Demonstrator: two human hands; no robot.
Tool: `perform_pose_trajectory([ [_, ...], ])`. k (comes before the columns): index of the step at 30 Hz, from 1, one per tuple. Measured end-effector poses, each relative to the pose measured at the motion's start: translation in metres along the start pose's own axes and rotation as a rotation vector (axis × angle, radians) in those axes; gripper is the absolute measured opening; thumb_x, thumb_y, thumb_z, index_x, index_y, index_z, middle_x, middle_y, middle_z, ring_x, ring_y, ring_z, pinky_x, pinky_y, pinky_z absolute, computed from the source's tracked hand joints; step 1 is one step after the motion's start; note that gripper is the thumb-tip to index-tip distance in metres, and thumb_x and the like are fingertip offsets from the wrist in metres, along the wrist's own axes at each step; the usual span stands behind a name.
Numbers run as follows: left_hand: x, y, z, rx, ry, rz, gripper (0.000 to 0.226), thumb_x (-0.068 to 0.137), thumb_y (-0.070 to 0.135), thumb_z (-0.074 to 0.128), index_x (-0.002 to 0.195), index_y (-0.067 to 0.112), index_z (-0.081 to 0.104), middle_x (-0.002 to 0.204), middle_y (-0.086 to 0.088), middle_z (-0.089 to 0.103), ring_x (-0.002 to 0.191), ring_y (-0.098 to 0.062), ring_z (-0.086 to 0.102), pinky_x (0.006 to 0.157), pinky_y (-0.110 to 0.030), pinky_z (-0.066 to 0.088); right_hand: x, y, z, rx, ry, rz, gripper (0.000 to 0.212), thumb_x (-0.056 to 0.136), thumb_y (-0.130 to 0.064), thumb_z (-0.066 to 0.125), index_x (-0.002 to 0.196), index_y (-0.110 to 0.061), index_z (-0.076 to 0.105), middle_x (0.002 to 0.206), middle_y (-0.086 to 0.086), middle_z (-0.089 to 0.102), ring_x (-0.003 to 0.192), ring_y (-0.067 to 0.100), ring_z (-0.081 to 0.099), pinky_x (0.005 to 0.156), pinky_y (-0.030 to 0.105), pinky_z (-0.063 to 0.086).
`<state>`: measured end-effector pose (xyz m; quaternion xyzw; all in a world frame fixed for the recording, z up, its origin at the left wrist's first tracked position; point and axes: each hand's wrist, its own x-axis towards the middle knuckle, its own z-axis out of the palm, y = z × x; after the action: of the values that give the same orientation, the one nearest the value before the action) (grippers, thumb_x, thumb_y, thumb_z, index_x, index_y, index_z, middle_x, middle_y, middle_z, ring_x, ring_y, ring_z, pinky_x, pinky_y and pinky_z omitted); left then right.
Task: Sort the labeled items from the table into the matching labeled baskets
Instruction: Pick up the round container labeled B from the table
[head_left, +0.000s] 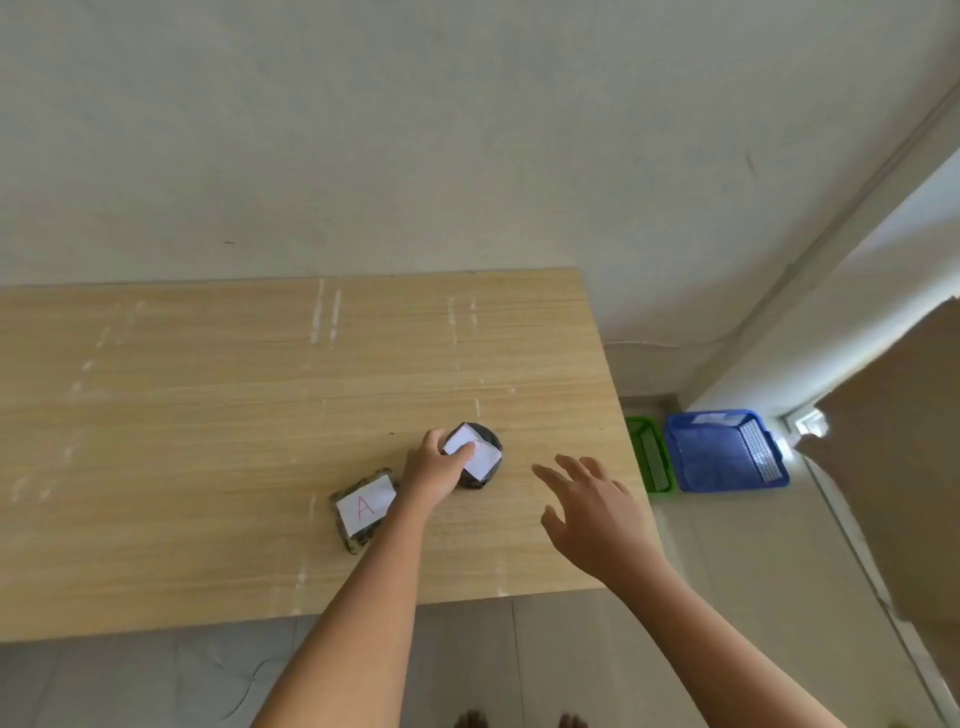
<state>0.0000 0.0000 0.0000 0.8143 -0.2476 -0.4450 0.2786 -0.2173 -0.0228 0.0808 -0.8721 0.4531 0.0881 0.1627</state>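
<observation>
Two labeled items lie on the wooden table (208, 415). A dark round item (485, 457) with a white paper label sits near the right side, and my left hand (434, 470) grips its left edge, fingers over the label. Just to its left lies a dark flat item (363, 509) with a white label marked with a red A. My right hand (592, 506) hovers open above the table's right front corner, fingers spread, holding nothing. On the floor to the right stand a green basket (649, 454), partly hidden by the table edge, and a blue basket (724, 452).
The table stands against a plain wall (467, 130). A brown cardboard sheet (904, 467) leans at the far right, beside the blue basket. Tiled floor (727, 597) lies between the table and the baskets. My bare toes (519, 721) show at the bottom edge.
</observation>
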Motion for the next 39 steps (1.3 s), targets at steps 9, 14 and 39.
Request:
perform_pose_trajectory([
  [9,-0.001,-0.008,0.025,0.095,0.136,0.104,0.057,0.086,0.032,0.077,0.133,0.021,0.046,0.125,-0.012,0.059,0.105,-0.029,0.062,0.083,-0.041,0.056,-0.004,0.006,0.021,-0.009,-0.010,0.046,0.054,0.094,-0.037,0.046,0.146,-0.036,0.035,0.154,-0.003,0.039,0.142,0.022,0.032,0.109,0.044,0.040],
  [14,-0.009,-0.012,0.022,-0.082,0.127,0.106,0.058,0.074,0.025,0.088,0.112,0.032,0.046,0.109,-0.002,0.067,0.076,-0.006,0.058,0.054,-0.024,0.043,-0.013,0.004,0.024,-0.010,-0.015,0.062,0.053,0.094,-0.038,0.046,0.146,-0.036,0.035,0.154,-0.003,0.039,0.142,0.022,0.032,0.109,0.045,0.039],
  [39,-0.224,0.025,-0.036,-0.696,-0.062,0.313,0.050,0.074,0.035,0.088,0.117,0.046,0.063,0.115,0.008,0.074,0.098,-0.013,0.077,0.076,-0.032,0.065,-0.103,-0.036,-0.054,1.295,0.068,-0.009,0.061,0.078,-0.062,0.065,0.135,-0.052,0.047,0.134,-0.015,0.056,0.109,-0.001,0.065,0.089,0.028,0.056],
])
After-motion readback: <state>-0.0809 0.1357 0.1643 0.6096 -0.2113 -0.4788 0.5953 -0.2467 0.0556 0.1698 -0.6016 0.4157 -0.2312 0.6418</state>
